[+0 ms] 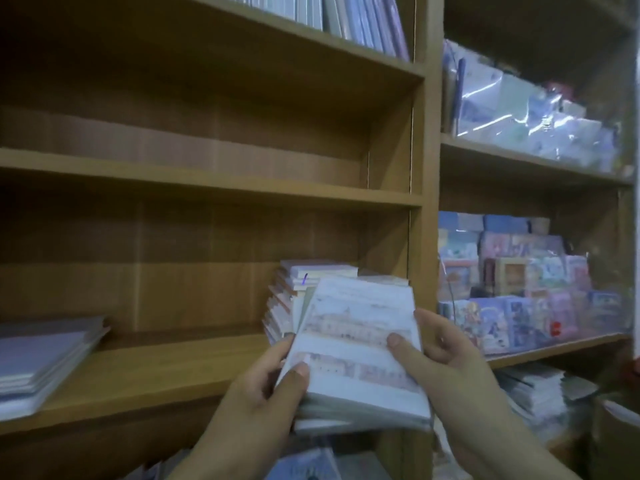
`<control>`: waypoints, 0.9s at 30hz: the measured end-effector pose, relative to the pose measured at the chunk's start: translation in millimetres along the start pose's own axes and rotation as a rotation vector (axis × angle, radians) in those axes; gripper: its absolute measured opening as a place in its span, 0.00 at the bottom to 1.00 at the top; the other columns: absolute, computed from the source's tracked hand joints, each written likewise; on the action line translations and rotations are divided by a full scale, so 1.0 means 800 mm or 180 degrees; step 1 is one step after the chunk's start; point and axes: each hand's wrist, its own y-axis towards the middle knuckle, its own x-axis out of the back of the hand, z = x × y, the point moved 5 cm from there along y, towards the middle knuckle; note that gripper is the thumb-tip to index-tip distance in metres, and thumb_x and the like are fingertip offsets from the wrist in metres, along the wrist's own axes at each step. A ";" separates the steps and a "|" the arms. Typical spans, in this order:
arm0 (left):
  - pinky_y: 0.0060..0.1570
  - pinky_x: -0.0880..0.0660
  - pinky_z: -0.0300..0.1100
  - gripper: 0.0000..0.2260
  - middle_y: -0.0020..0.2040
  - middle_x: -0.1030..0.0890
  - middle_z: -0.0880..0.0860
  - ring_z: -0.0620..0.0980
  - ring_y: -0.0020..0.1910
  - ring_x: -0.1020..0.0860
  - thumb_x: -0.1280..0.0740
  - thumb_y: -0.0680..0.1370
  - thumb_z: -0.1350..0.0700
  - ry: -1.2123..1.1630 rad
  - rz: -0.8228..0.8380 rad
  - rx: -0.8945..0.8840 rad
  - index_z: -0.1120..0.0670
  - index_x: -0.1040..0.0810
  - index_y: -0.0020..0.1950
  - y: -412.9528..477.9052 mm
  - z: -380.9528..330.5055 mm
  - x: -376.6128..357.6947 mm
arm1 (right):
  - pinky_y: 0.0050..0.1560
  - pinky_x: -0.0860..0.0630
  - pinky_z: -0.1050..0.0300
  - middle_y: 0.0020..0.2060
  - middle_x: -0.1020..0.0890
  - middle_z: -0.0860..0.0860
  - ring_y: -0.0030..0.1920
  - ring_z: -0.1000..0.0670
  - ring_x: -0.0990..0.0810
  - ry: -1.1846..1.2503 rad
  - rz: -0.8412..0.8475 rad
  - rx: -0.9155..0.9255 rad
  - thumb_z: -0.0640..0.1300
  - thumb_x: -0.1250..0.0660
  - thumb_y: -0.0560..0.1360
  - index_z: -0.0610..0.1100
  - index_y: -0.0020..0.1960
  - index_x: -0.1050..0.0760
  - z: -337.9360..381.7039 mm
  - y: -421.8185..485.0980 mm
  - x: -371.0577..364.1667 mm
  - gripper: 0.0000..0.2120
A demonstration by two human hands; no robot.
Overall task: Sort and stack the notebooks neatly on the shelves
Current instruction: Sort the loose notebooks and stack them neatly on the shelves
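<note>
A: How far are they, pls?
B: Approx. half, I judge. On the lower shelf (156,370), at left, 1 flat pile of lilac notebooks (45,362) lies done; more to the right, 1 stack (304,282) stands near the side wall.
A: And the hands?
B: Left hand (263,386) and right hand (440,351) both grip 1 bundle of notebooks (356,344), thumbs on the cover, just in front of that stack, not yet shelved. Loose ones (540,389) wait lower right.
</note>
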 end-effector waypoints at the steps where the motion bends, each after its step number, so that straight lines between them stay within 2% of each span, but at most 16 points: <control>1: 0.48 0.23 0.30 0.12 0.56 0.15 0.39 0.35 0.53 0.18 0.35 0.83 0.53 0.0005 -0.0052 -0.0032 0.40 0.20 0.63 0.020 -0.009 -0.008 | 0.46 0.16 0.40 0.54 0.15 0.44 0.47 0.41 0.13 0.0023 -0.0077 0.0050 0.45 0.22 0.71 0.50 0.67 0.28 0.010 0.016 0.005 0.27; 3: 0.52 0.20 0.36 0.12 0.55 0.16 0.39 0.40 0.53 0.18 0.36 0.83 0.53 0.0022 -0.0184 -0.0042 0.42 0.21 0.65 0.059 -0.025 -0.027 | 0.41 0.15 0.48 0.53 0.16 0.47 0.47 0.45 0.14 -0.0008 -0.0209 0.0088 0.47 0.22 0.71 0.47 0.64 0.28 0.027 0.051 0.013 0.26; 4: 0.51 0.19 0.38 0.12 0.55 0.17 0.39 0.42 0.53 0.18 0.36 0.84 0.52 0.0039 -0.0247 -0.0046 0.43 0.22 0.66 0.078 -0.033 -0.037 | 0.37 0.16 0.52 0.53 0.17 0.48 0.47 0.46 0.14 -0.0075 -0.0208 0.0096 0.48 0.22 0.71 0.47 0.64 0.28 0.034 0.070 0.015 0.25; 6: 0.40 0.18 0.35 0.10 0.54 0.21 0.41 0.45 0.52 0.20 0.38 0.85 0.51 0.0070 -0.0340 0.0064 0.43 0.24 0.65 0.115 -0.043 -0.055 | 0.34 0.18 0.57 0.52 0.17 0.49 0.47 0.48 0.15 -0.0229 -0.0165 0.0108 0.50 0.24 0.73 0.46 0.64 0.27 0.043 0.107 0.019 0.23; 7: 0.40 0.18 0.36 0.10 0.55 0.23 0.43 0.47 0.52 0.21 0.39 0.85 0.50 0.0114 -0.0355 0.0144 0.43 0.26 0.65 0.134 -0.044 -0.063 | 0.35 0.19 0.57 0.52 0.17 0.49 0.48 0.48 0.16 -0.0260 -0.0114 0.0052 0.50 0.24 0.74 0.46 0.64 0.27 0.045 0.124 0.021 0.23; 10: 0.55 0.18 0.52 0.16 0.60 0.22 0.49 0.53 0.56 0.20 0.39 0.84 0.47 0.0137 -0.0427 0.0235 0.46 0.27 0.72 0.187 -0.044 -0.080 | 0.38 0.21 0.58 0.52 0.17 0.49 0.48 0.47 0.16 -0.0307 0.0270 -0.0070 0.46 0.23 0.72 0.47 0.64 0.25 0.049 0.163 0.020 0.22; 14: 0.52 0.17 0.53 0.14 0.57 0.20 0.51 0.54 0.54 0.19 0.39 0.84 0.49 0.0160 -0.0431 0.0132 0.50 0.25 0.68 0.259 -0.049 -0.095 | 0.40 0.19 0.58 0.52 0.14 0.50 0.49 0.48 0.14 -0.0428 0.0644 0.0061 0.44 0.19 0.65 0.47 0.63 0.24 0.050 0.212 0.022 0.28; 17: 0.59 0.20 0.57 0.20 0.62 0.21 0.56 0.58 0.57 0.20 0.37 0.82 0.45 0.0279 -0.0501 0.0165 0.55 0.26 0.70 0.315 -0.052 -0.104 | 0.44 0.19 0.57 0.55 0.14 0.48 0.49 0.47 0.14 -0.0413 0.0566 0.0179 0.48 0.18 0.65 0.45 0.64 0.23 0.058 0.261 0.031 0.31; 19: 0.56 0.19 0.58 0.21 0.57 0.19 0.60 0.60 0.53 0.18 0.36 0.81 0.41 0.0548 -0.0556 0.0110 0.58 0.22 0.60 0.342 -0.054 -0.103 | 0.46 0.21 0.58 0.61 0.19 0.49 0.55 0.47 0.17 -0.0466 0.0325 0.0288 0.55 0.18 0.64 0.44 0.69 0.27 0.061 0.290 0.035 0.38; 20: 0.53 0.18 0.59 0.23 0.51 0.18 0.61 0.60 0.48 0.17 0.36 0.79 0.39 0.0667 -0.0561 0.0041 0.59 0.20 0.54 0.351 -0.053 -0.102 | 0.46 0.23 0.59 0.62 0.21 0.50 0.57 0.49 0.20 -0.0548 0.0176 0.0352 0.57 0.19 0.65 0.45 0.69 0.27 0.058 0.301 0.035 0.38; 22: 0.45 0.18 0.60 0.27 0.41 0.17 0.61 0.62 0.41 0.16 0.32 0.75 0.36 0.0806 -0.0551 -0.0165 0.62 0.19 0.45 0.353 -0.046 -0.098 | 0.45 0.19 0.55 0.57 0.18 0.48 0.54 0.49 0.19 -0.0617 -0.0023 0.0396 0.56 0.22 0.70 0.44 0.61 0.21 0.042 0.316 0.034 0.25; 24: 0.41 0.20 0.58 0.26 0.34 0.21 0.57 0.58 0.37 0.18 0.30 0.76 0.36 0.1200 -0.0464 -0.0433 0.62 0.20 0.43 0.344 -0.039 -0.095 | 0.49 0.16 0.47 0.51 0.16 0.46 0.50 0.48 0.17 -0.0581 -0.0169 0.0280 0.53 0.26 0.75 0.43 0.54 0.18 0.016 0.321 0.037 0.15; 25: 0.39 0.23 0.56 0.26 0.34 0.22 0.55 0.55 0.36 0.20 0.31 0.75 0.35 0.1566 -0.0369 -0.0576 0.60 0.19 0.43 0.340 -0.037 -0.093 | 0.50 0.16 0.45 0.49 0.15 0.46 0.49 0.48 0.17 -0.0559 -0.0260 0.0263 0.53 0.27 0.76 0.43 0.53 0.18 0.002 0.321 0.041 0.14; 27: 0.42 0.24 0.52 0.27 0.41 0.20 0.50 0.50 0.43 0.23 0.34 0.74 0.29 0.2583 -0.0219 -0.0941 0.54 0.18 0.47 0.331 -0.046 -0.091 | 0.49 0.17 0.47 0.48 0.16 0.50 0.48 0.52 0.18 -0.0930 -0.0449 0.0605 0.60 0.30 0.76 0.47 0.53 0.18 -0.006 0.314 0.047 0.17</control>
